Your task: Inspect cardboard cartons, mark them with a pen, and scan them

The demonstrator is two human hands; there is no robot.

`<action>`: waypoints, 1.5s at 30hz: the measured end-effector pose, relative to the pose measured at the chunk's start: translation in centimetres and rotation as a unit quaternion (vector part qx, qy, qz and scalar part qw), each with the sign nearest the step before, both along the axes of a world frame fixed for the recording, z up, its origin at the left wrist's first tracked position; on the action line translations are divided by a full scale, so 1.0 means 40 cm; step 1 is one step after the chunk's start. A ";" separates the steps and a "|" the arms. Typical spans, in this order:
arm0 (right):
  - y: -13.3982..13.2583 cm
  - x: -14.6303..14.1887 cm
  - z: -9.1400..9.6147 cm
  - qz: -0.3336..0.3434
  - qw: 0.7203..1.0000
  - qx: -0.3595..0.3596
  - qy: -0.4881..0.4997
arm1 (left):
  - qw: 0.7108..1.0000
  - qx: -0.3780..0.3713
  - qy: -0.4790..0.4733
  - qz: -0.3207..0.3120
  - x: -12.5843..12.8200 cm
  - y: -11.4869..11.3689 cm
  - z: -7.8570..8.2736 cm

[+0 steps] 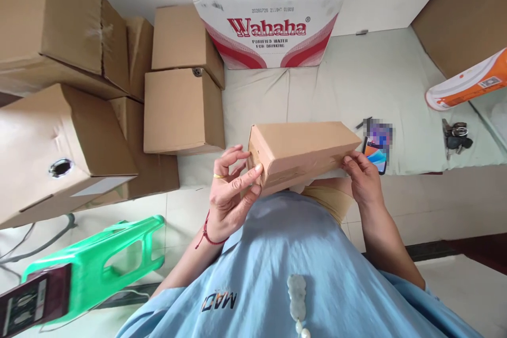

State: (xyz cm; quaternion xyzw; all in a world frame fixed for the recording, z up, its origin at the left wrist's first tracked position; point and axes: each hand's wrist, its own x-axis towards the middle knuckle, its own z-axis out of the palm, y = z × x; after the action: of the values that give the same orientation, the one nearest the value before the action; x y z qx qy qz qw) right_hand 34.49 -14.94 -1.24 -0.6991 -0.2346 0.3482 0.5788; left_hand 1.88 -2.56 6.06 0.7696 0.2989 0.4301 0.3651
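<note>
1. Left hand (237, 190): fingers half-curled and partly spread, holding the long box's left end.
2. Long box (304, 140): between both hands, long axis running left to right; whether it touches the surface (261, 100) is unclear.
3. Right hand (362, 177): nearly closed, pinching the near right edge.

Far middle: a red-and-white Wahaha water carton (269, 26) stands on the pale cloth-covered worktop (380, 74). Left: brown cartons (180, 111) crowd together, one with a round hole. Near left: bright green stool (83, 280). Right: phone (375, 161), screen lit, partly blurred; keys (457, 134) farther right; orange-and-white package (467, 84) lies beyond them.
</note>
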 end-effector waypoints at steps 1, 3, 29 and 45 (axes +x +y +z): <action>0.001 0.002 0.001 -0.003 1.000 -0.005 0.002 | 1.000 0.007 0.002 -0.002 0.002 -0.001 0.003; 0.005 0.007 0.003 -0.011 1.000 -0.015 0.007 | 0.999 0.031 0.007 0.002 0.006 -0.003 0.010; -0.008 -0.052 0.149 0.127 0.982 0.096 -0.103 | 0.824 -0.497 -0.250 0.106 -0.017 0.057 -0.118; -0.035 -0.086 0.124 0.198 0.968 0.066 0.140 | 0.858 -0.425 -0.254 0.139 -0.007 0.091 -0.153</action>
State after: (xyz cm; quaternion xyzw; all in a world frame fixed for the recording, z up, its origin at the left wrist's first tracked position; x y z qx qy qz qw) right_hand 31.06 -16.33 3.71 -0.5431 -0.3075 0.5345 0.5700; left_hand 1.60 1.07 -0.04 0.3540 0.4532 0.4881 0.6565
